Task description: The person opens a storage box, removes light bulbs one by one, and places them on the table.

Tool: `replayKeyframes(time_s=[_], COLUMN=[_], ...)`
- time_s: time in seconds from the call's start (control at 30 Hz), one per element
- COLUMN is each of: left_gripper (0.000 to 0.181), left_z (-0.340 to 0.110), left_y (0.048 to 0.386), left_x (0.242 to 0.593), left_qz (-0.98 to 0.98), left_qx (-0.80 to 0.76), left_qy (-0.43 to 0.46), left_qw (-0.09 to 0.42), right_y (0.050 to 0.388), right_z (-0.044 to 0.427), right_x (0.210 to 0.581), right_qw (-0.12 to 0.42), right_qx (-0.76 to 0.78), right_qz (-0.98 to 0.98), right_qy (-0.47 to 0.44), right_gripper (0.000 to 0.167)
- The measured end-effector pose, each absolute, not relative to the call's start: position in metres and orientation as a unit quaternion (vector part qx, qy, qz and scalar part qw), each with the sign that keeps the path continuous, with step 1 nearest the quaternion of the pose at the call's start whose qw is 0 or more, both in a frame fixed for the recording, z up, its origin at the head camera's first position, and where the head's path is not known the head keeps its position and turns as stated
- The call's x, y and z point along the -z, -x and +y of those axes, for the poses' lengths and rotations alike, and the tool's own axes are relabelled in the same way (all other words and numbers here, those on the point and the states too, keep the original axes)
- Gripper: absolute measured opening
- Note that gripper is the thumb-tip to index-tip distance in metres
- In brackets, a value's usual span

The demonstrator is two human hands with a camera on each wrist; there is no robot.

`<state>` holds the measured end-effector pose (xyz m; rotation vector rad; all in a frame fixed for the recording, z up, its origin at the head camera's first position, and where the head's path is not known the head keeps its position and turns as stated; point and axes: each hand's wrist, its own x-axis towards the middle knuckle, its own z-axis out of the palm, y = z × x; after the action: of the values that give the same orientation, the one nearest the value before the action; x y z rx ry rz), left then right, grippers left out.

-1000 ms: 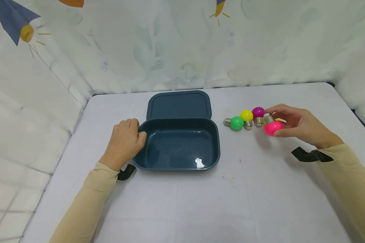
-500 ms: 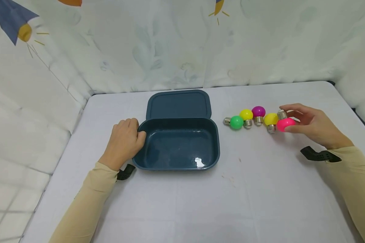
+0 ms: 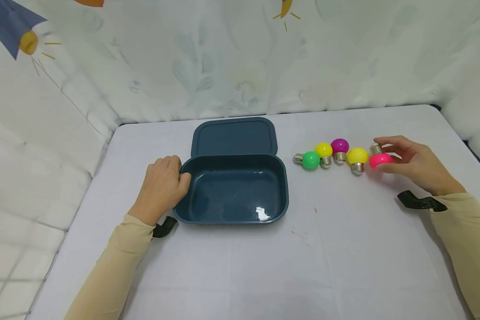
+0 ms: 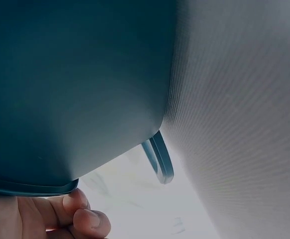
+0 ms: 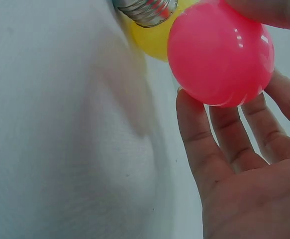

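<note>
At the right of the table, my right hand (image 3: 420, 166) pinches a pink light bulb (image 3: 381, 161) between thumb and fingers, its metal screw base (image 3: 376, 149) pointing up and away. Close beside it on the left lies a yellow bulb (image 3: 358, 156). The right wrist view shows the pink globe (image 5: 219, 55) large, with fingertips against it. My left hand (image 3: 162, 189) grips the left rim of a dark blue rectangular box (image 3: 236, 221). Its curled fingers (image 4: 91, 219) show below the rim in the left wrist view.
Left of the near yellow bulb lie a purple bulb (image 3: 339, 146), another yellow bulb (image 3: 323, 150) and a green bulb (image 3: 311, 160). A flat dark blue lid (image 3: 234, 137) lies behind the box. White fabric walls (image 3: 224, 58) stand behind and beside the table.
My right hand has moved to the right with the pink bulb, first uncovering the near yellow bulb, then leaving a small gap beside it. The left hand stays on the box rim.
</note>
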<state>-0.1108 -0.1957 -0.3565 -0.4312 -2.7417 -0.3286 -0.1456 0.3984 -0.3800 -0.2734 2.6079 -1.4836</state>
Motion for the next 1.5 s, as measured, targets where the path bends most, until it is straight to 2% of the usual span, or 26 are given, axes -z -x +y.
replayKeyframes(time_s=[0.5,0.93,1.2,1.37,1.5], left_gripper=[0.016,0.016,0.015,0.011,0.025], left_z=[-0.199,-0.199,-0.195,-0.196,-0.199], left_y=[0.106,0.105,0.107,0.111,0.113], left_x=[0.353,0.356,0.358,0.362,0.364], left_qz=[-0.965,-0.966,-0.963,-0.965,-0.970], left_qx=[0.115,0.111,0.124,0.136,0.166], left_qy=[0.151,0.148,0.157,0.154,0.126], left_qw=[0.179,0.179,0.179,0.162,0.122], right_y=[0.150,0.153,0.153,0.153,0.154], right_z=[0.394,0.391,0.398,0.404,0.404], right_x=[0.389,0.391,0.393,0.392,0.391], right_qw=[0.074,0.107,0.104,0.087,0.093], right_qx=[0.409,0.397,0.381,0.363,0.345], right_qz=[0.908,0.911,0.918,0.927,0.934], right_qy=[0.062,0.034,0.029,0.037,0.028], right_gripper=[0.064,0.069,0.068,0.059,0.059])
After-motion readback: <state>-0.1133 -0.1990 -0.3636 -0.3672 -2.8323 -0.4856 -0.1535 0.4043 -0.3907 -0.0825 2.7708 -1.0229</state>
